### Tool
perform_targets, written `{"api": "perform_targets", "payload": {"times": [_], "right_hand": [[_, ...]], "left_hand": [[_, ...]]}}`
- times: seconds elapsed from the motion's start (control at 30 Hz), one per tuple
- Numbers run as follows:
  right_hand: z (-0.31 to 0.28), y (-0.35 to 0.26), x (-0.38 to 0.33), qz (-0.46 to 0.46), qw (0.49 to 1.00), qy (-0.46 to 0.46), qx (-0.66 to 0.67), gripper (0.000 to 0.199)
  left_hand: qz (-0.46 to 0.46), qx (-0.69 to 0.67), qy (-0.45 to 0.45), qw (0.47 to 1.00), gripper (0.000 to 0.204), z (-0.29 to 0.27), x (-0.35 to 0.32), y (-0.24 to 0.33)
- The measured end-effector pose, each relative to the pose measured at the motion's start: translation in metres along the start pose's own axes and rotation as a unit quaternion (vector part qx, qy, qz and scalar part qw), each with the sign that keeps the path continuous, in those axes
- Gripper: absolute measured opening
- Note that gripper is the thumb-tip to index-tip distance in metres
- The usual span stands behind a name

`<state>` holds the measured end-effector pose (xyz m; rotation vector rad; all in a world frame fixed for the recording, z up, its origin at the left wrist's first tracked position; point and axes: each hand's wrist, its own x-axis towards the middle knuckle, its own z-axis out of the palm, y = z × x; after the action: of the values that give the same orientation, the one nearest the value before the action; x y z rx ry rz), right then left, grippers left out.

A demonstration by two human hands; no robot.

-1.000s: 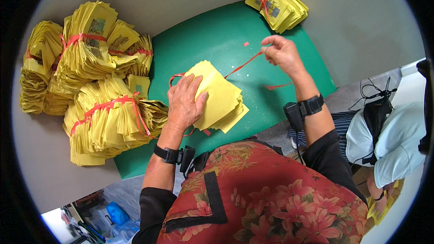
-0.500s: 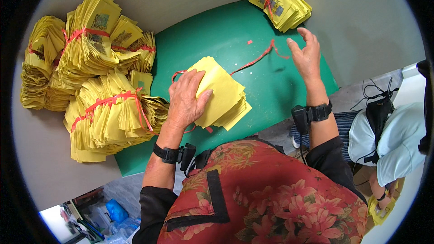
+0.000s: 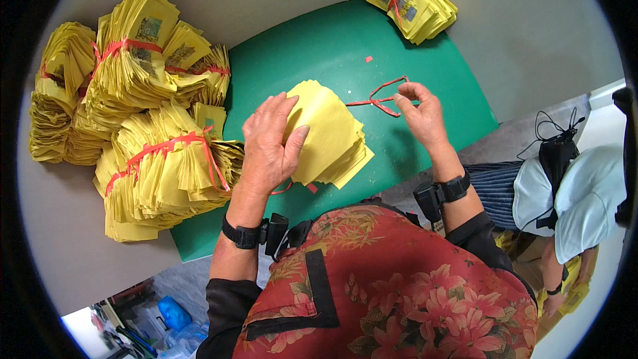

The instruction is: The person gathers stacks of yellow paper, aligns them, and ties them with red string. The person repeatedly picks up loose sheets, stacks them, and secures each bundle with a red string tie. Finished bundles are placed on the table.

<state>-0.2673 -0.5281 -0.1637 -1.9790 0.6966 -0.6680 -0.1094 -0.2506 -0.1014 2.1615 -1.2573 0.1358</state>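
Right hand point(image 3: 424, 116) back left since last frame, seemingly pinching red ribbon point(image 3: 362, 103). Left hand point(image 3: 269, 143) spread at yellow stack point(image 3: 327, 133), not yet tied. Left bundles point(image 3: 156, 183), far-right bundle point(image 3: 428, 16): tied.

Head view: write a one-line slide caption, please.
Over a green tabletop, left hand at a yellow paper stack, right hand at a red ribbon, tied yellow bundles to either side.

Matt, smooth paper is seen in the yellow squarish stack point(image 3: 327, 134) at centre; shiny, plastic-looking film in the narrow red ribbon point(image 3: 362, 102) to its right; smooth, low sheen on the green tabletop point(image 3: 272, 70); printed cloth in the red floral garment point(image 3: 399, 272), lower centre.
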Motion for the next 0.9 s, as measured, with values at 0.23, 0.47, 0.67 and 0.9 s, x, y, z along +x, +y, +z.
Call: {"api": "perform_targets", "payload": {"times": [0.23,0.47,0.67,0.9], "right_hand": [[0.004,-0.004,-0.019,0.047,0.998,-0.014,0.046,0.020],[0.007,-0.001,-0.046,0.099,0.993,0.002,0.056,0.017],[0.000,-0.007,-0.078,0.153,0.988,0.017,0.021,0.019],[-0.012,0.002,-0.108,0.167,0.985,0.032,0.004,0.021]], "left_hand": [[-0.015,-0.047,0.032,0.998,0.042,-0.010,0.000,-0.005],[0.023,-0.067,0.026,0.997,0.041,-0.017,0.009,0.009],[0.061,-0.094,-0.014,0.994,0.042,-0.017,0.018,0.024],[0.111,-0.106,-0.072,0.986,0.045,-0.008,0.020,0.055]]}}
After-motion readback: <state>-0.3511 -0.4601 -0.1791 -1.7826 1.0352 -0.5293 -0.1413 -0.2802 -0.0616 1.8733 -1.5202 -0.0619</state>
